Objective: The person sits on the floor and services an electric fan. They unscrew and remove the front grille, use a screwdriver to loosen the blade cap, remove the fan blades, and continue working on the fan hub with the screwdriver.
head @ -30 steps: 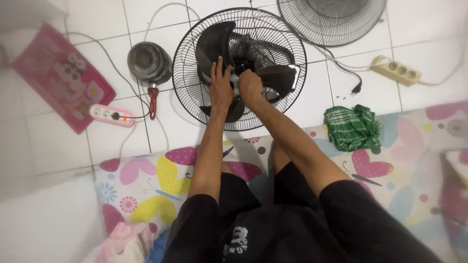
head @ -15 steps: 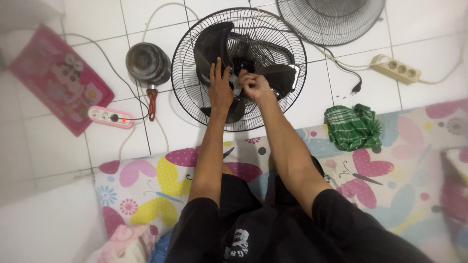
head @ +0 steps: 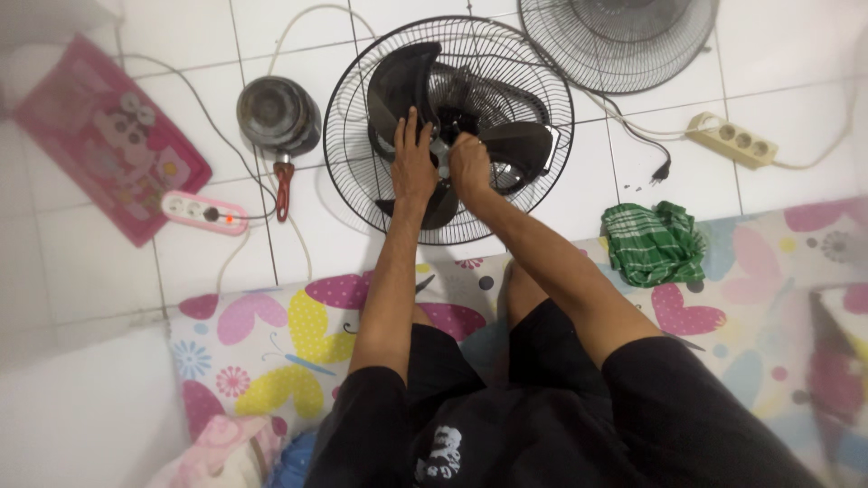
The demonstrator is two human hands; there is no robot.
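Fan blades held at the hub inside the rear grille.
The left hand is laid flat, fingers spread; the right hand is curled, its pinch hidden.

Black fan blade, three broad vanes, lies flat inside round wire fan guard on white tile floor.

The second fan grille is cut off at the top edge, and the hands hide the blade hub.
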